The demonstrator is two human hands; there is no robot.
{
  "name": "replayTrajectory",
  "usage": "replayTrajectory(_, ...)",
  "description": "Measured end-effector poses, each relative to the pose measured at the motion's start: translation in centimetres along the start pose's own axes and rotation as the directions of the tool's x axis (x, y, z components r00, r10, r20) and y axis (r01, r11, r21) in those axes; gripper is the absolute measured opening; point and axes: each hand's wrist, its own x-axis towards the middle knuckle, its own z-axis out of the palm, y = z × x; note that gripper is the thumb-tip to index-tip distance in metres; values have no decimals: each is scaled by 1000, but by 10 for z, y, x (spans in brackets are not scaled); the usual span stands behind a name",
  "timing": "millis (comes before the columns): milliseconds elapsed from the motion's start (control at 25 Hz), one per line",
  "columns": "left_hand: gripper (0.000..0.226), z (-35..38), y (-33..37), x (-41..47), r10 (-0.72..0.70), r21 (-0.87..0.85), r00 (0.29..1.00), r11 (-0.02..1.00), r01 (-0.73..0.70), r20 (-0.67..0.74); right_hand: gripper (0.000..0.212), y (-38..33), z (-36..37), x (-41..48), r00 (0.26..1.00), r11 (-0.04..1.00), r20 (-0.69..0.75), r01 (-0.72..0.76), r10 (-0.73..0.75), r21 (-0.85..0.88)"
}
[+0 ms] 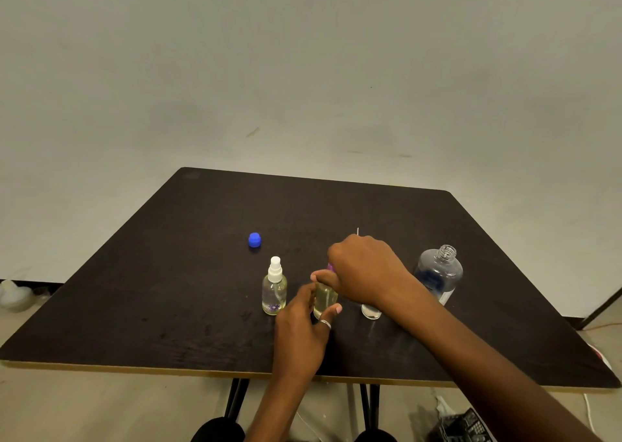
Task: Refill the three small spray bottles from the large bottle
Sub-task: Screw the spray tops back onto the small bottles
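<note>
- The dark, wood-grained worktop stands against a plain pale wall. Black legs show under its near edge, and a black slatted crate sits on the floor near the right corner.
- The right forearm crosses in front of the third small bottle, hiding all but its clear base.
- The left hand, wearing a silver ring, has its grip closed round the middle spray bottle. This bottle is clear and holds yellowish liquid, and it stands mid-worktop toward the near edge.
- The right hand has its grip curled over that bottle's purple top. A thin white stem pokes up behind the knuckles.
- Just left stands a white-pump spray bottle with a purple flower print near its base.
- The large bottle is clear and round-shouldered with an open threaded neck, and it stands toward the right edge. Its blue-and-white label is unreadable.
- A blue cap lies apart, farther back.
</note>
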Motion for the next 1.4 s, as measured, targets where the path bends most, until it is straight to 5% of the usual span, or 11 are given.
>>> replayTrajectory(240,29,1,-1,1,-3,-6,1000,1000,3,4,55,0,4,-1,999,999,1,-34,34,42)
replayTrajectory(480,37,-1,1,1,-18,-4,1000,1000,18,13,21,9,-6,-1,968,947,106,194,-227,257)
replayTrajectory(1080,32,-1,1,0,-32,-28,999,999,33,16,9,8,-6,8,975,959,115,159,-189,234)
replayTrajectory(1400,30,0,0,1,-24,41,1000,999,24,9,46,2,5,6,997,998,28,66,-65,-17)
